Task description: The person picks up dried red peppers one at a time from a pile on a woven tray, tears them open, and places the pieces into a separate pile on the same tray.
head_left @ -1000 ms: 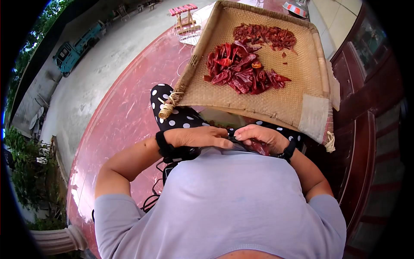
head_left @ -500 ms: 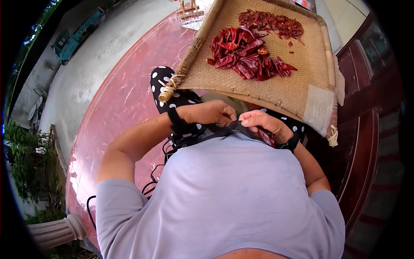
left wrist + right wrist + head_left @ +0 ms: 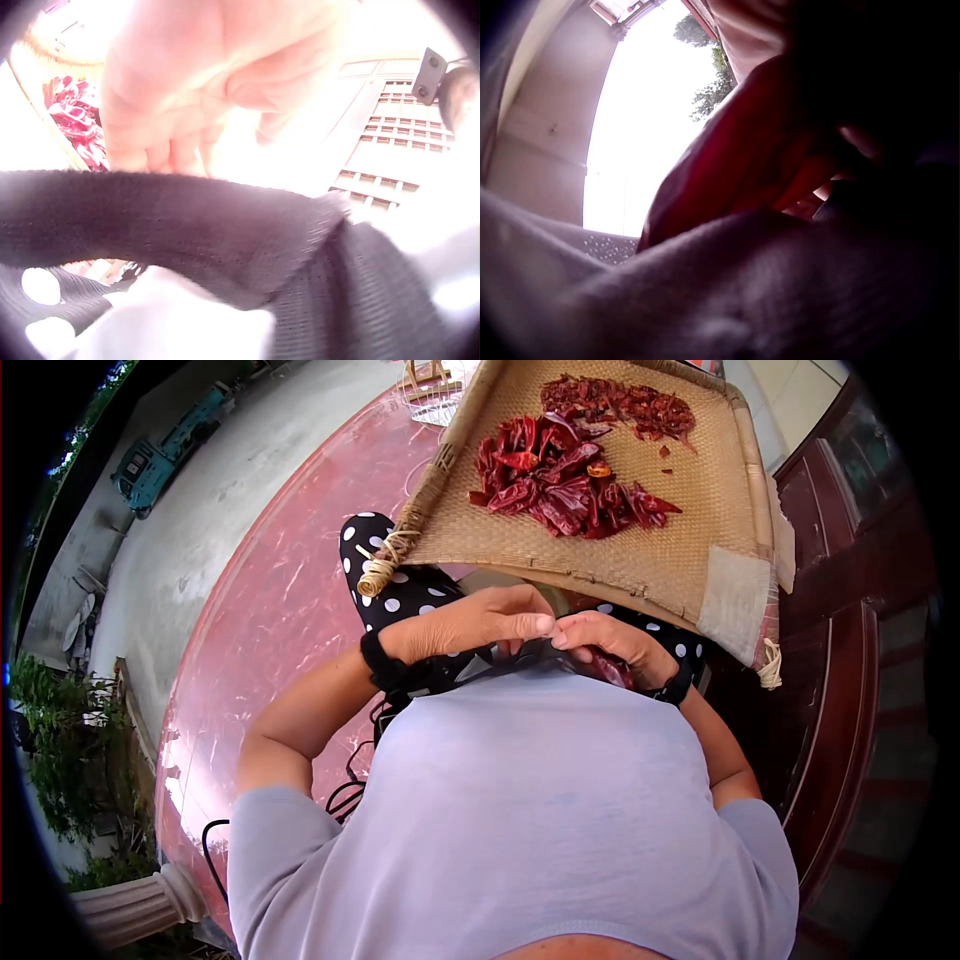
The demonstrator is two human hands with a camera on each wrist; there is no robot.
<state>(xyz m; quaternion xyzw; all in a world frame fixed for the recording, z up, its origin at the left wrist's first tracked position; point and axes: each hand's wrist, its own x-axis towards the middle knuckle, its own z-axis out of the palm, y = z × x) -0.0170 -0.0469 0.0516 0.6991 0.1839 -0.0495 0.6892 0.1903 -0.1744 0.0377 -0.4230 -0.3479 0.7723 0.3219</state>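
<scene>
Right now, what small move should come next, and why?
I'd probably have the left grip pinch and gently pull at the dried red pepper. The right grip holds it, the left is close beside that hand, and the woven tray bears larger peppers and smaller red pieces, which hints at tearing.

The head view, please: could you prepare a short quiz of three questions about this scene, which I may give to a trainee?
1. True or false: the right grip holds a red pepper.
2. Two red heaps lie on the woven tray. Which of them is nearer to the right grip?
3. Which pattern does the legwear have?
A) stripes
B) white dots on black
C) checks

Key:
1. True.
2. The heap of large peppers; the small pieces lie beyond it.
3. B.
</scene>
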